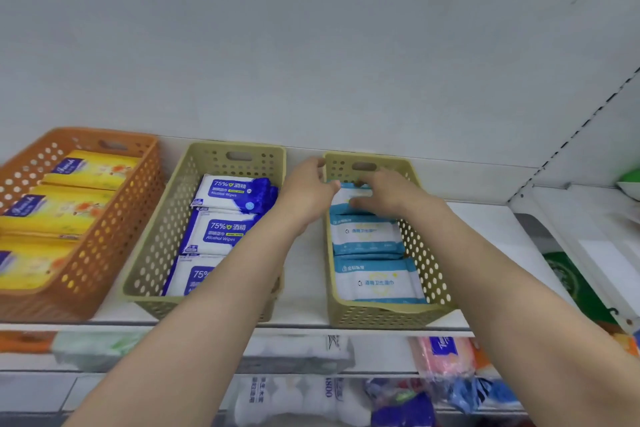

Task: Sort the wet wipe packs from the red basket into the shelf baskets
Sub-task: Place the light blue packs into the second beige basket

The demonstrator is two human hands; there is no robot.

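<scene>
At the back end of the right-hand olive basket point(424, 253) on the white shelf point(304, 267), both hands are meeting over a light-blue wet wipe pack point(343, 199). The right hand point(384, 192) is lying on top of the pack with its fingers curled down over it, grasping it. The left hand point(308, 189) is pressing its thumb against the pack's left edge while its fingers are hooking over the basket's back left corner. Nearer the front edge of the shelf, two more light-blue packs point(372, 260) are lying one behind the other in the same basket. The middle olive basket point(162, 236) is holding dark-blue alcohol wipe packs point(225, 218), partly covered by the left forearm. Toward the left edge of the shelf, an orange basket point(104, 236) is carrying yellow packs point(55, 208). Below the shelf's front edge, blurred packaged goods point(298, 378) are showing
</scene>
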